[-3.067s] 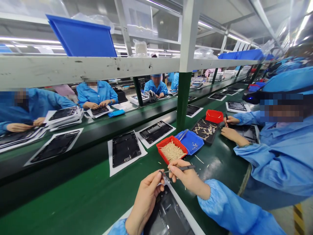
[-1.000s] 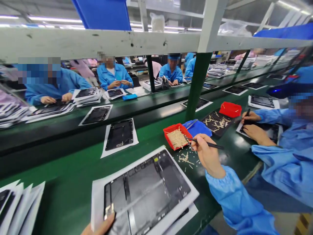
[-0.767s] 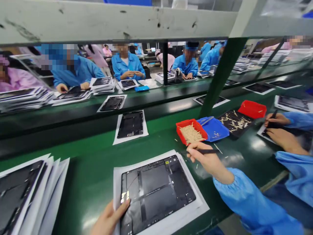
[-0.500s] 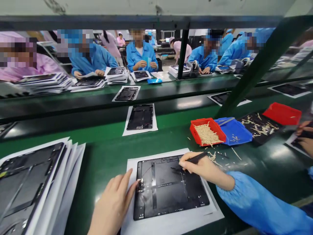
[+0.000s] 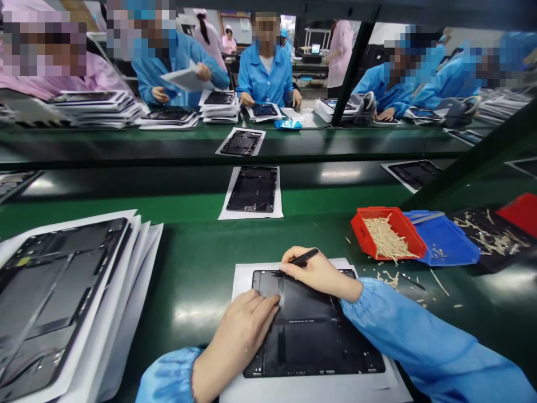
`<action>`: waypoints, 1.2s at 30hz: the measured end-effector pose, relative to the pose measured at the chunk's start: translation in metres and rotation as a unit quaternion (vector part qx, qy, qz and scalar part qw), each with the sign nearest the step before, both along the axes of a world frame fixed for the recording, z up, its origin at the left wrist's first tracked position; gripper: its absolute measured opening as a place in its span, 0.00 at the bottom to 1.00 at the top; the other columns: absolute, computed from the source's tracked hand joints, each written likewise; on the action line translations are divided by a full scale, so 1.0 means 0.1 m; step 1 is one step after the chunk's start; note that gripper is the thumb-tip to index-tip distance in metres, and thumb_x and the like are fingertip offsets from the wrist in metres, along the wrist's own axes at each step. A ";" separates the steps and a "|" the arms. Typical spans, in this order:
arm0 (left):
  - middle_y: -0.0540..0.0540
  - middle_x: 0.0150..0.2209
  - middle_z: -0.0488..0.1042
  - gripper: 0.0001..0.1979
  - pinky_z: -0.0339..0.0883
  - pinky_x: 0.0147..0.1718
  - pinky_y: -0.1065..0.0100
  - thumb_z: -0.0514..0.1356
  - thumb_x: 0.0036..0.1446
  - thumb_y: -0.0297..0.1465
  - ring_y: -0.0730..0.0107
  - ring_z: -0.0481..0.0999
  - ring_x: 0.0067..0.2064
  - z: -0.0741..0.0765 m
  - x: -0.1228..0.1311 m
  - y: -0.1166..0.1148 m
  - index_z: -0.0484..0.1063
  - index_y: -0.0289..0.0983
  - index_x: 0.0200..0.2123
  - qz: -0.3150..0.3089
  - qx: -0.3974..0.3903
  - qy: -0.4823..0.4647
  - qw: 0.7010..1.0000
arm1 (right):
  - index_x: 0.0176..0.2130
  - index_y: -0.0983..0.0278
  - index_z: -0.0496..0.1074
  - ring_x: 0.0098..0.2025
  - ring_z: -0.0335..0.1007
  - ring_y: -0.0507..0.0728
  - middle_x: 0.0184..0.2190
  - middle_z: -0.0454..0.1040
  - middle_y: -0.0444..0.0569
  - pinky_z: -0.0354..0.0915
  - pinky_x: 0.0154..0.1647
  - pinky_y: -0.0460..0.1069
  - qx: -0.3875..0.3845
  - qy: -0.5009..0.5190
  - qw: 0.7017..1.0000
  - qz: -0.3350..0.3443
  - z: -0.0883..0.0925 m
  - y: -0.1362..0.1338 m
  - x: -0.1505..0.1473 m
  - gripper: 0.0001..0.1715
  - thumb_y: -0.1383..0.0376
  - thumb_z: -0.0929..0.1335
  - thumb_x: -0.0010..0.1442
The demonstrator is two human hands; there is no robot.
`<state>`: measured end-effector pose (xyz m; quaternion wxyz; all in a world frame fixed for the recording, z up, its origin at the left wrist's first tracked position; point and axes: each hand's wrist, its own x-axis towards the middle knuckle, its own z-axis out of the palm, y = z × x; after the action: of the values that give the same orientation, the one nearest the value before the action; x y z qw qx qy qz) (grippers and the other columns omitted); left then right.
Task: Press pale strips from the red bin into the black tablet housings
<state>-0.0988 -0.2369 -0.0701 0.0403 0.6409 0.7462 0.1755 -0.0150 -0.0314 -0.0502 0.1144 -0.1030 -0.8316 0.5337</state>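
Lightly, left hand (image 5: 237, 341) presses matte-black panel (image 5: 310, 341), right hand (image 5: 316, 274) pinches slim tweezers (image 5: 302, 257).

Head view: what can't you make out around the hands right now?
Head view:
- Black panel, part under the left hand: hidden by that hand.
- Tip of the black tool in the right hand: too dark against the panel to judge contact.
- Red bin at far right: cut off by the frame edge.
- Small dark piece on the green bench: too small to name.
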 end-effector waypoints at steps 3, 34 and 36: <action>0.44 0.37 0.71 0.14 0.63 0.35 0.63 0.50 0.64 0.29 0.65 0.67 0.37 -0.01 -0.08 0.03 0.66 0.37 0.51 0.019 0.006 0.052 0.998 | 0.33 0.64 0.74 0.32 0.69 0.52 0.30 0.75 0.44 0.63 0.33 0.45 0.009 -0.005 1.000 0.006 -0.05 -0.02 -0.01 0.06 0.63 0.68 0.58; 0.43 0.40 0.67 0.21 0.60 0.35 0.61 0.51 0.63 0.30 0.60 0.63 0.40 0.00 -0.14 0.11 0.60 0.35 0.59 0.052 -0.063 0.189 0.979 | 0.36 0.64 0.75 0.35 0.72 0.51 0.33 0.76 0.46 0.66 0.39 0.45 0.047 0.070 0.996 0.018 -0.19 -0.08 -0.01 0.06 0.67 0.67 0.61; 0.43 0.40 0.67 0.21 0.60 0.35 0.61 0.50 0.63 0.31 0.60 0.64 0.40 0.01 -0.13 0.11 0.60 0.35 0.59 0.056 -0.065 0.198 0.977 | 0.36 0.64 0.75 0.35 0.72 0.52 0.33 0.76 0.47 0.66 0.39 0.45 0.048 0.075 0.996 0.014 -0.19 -0.10 -0.01 0.06 0.67 0.66 0.62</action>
<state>-0.1116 -0.2257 -0.0694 -0.0765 0.6159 0.7841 -0.0011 -0.0156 -0.0417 -0.0690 0.1738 -0.0449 -0.8466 0.5010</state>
